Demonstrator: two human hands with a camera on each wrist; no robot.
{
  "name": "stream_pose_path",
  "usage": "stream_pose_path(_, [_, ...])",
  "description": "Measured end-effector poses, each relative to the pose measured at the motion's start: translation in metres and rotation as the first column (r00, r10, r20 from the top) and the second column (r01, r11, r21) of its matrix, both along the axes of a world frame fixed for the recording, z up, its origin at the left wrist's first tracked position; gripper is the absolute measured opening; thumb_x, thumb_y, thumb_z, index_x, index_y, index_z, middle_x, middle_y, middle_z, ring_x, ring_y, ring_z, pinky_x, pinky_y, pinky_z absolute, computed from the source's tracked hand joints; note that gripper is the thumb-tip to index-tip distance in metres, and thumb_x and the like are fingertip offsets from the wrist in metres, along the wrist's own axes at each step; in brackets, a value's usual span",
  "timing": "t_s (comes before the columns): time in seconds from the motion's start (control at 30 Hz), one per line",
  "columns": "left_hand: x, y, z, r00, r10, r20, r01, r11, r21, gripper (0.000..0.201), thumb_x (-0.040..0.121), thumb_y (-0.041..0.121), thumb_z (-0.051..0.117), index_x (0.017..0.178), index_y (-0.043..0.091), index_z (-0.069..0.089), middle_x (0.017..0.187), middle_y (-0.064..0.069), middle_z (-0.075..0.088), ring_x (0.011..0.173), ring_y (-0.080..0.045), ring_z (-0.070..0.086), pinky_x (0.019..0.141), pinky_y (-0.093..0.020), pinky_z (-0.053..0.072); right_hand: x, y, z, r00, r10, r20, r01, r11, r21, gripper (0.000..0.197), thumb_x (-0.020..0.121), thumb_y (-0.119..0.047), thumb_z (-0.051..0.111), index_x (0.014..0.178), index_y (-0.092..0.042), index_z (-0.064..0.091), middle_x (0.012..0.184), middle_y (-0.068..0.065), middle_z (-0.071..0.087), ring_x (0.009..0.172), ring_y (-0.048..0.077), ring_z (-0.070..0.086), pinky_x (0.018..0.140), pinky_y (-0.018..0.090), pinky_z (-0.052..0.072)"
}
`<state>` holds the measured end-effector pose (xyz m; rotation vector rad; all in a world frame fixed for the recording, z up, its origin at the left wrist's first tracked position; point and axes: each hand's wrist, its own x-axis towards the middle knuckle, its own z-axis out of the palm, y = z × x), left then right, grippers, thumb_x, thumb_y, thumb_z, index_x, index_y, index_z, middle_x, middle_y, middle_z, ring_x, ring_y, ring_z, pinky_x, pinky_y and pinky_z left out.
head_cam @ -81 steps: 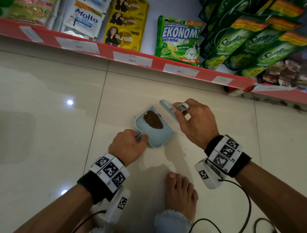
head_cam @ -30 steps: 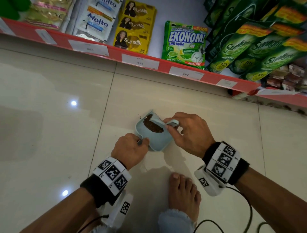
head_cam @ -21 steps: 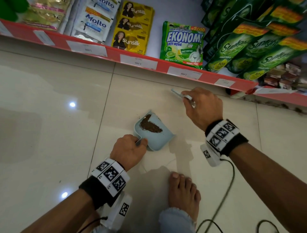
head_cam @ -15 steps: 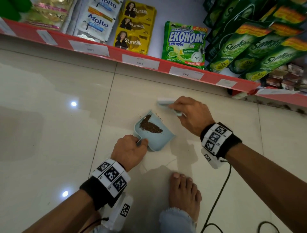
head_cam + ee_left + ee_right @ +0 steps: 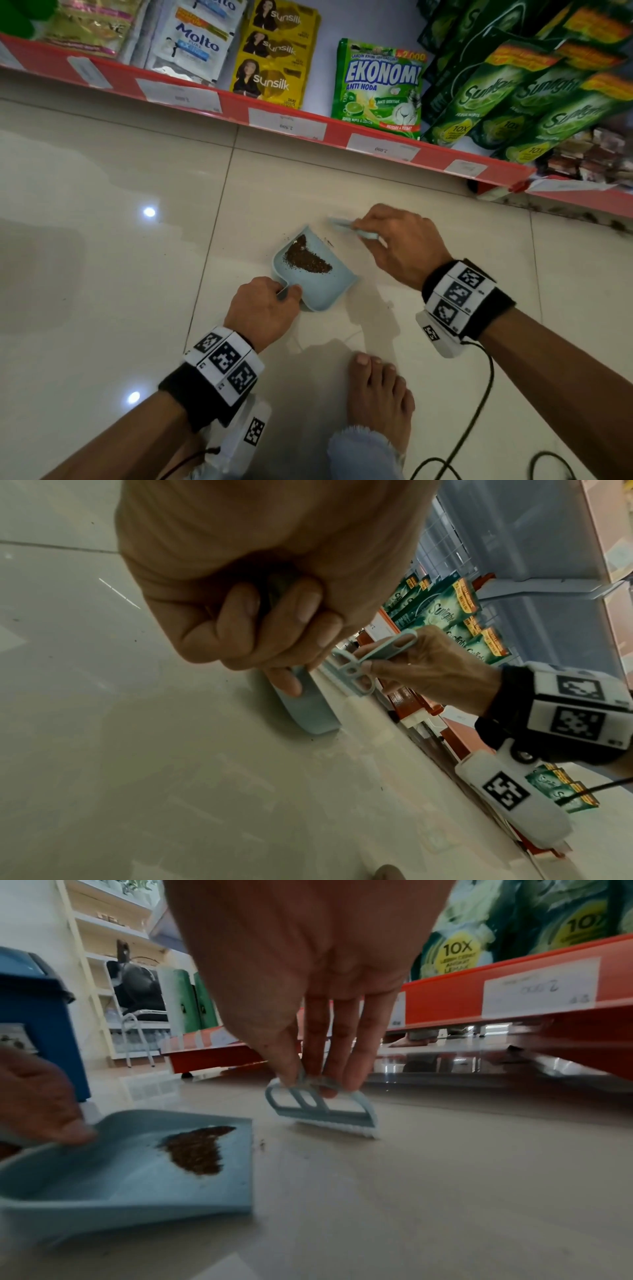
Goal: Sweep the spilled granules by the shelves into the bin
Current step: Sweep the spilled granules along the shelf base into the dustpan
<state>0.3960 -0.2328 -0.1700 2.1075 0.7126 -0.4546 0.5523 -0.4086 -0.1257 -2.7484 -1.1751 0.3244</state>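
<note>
Granules (image 5: 306, 260) piling in dustpan (image 5: 317, 281); your left hand (image 5: 262, 310) is gripping its handle to steady it, right hand (image 5: 402, 248) pinching brush (image 5: 325, 1114) for stray grains

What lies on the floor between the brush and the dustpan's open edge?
A few stray granules by the dustpan lip; otherwise bare tile up to the brush, shown in the right wrist view.

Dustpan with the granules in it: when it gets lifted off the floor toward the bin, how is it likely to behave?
The dustpan looks like thin rigid plastic, so probably light and stiff. Its front lip is open and the granules lie loose near it, so tipping forward would likely spill them. The left hand holds only the short handle, so it may wobble.
</note>
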Motion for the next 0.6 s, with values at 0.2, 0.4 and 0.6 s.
stream_pose_path(0.2, [-0.001,0.001,0.0,1.0,0.012,0.006,-0.012,1.0,0.0,0.045,0.095,0.042,0.05,0.089,0.006,0.077,0.085,-0.011,0.075,0.081,-0.024,0.068,0.074,-0.031,0.053,-0.018,0.002,0.004,0.99,-0.099,-0.097,0.123,0.953,0.277,0.02,0.091,-0.024,0.058,0.105,-0.03,0.072,0.092,-0.009,0.069,0.077,0.015,0.064,0.064,0.037,0.055])
stream_pose_path(0.4, [-0.002,0.0,-0.003,1.0,0.013,-0.001,-0.013,1.0,0.014,0.044,0.095,0.041,0.051,0.085,0.006,0.077,0.077,-0.01,0.073,0.073,-0.022,0.066,0.062,-0.024,0.044,-0.023,0.008,0.006,0.992,-0.124,-0.015,0.125,0.99,0.069,0.023,0.094,-0.026,0.048,0.095,-0.019,0.07,0.082,-0.002,0.061,0.069,0.021,0.06,0.059,0.034,0.051])
stream_pose_path(0.6, [-0.002,0.0,-0.005,1.0,0.012,0.01,-0.012,1.0,0.014,0.045,0.094,0.042,0.052,0.082,0.006,0.076,0.07,-0.007,0.07,0.068,-0.022,0.063,0.059,-0.024,0.042,-0.032,0.013,0.005,0.983,-0.172,-0.065,0.182,0.953,0.24,0.023,0.092,-0.028,0.05,0.092,-0.016,0.069,0.081,0.0,0.063,0.067,0.021,0.06,0.059,0.038,0.053])
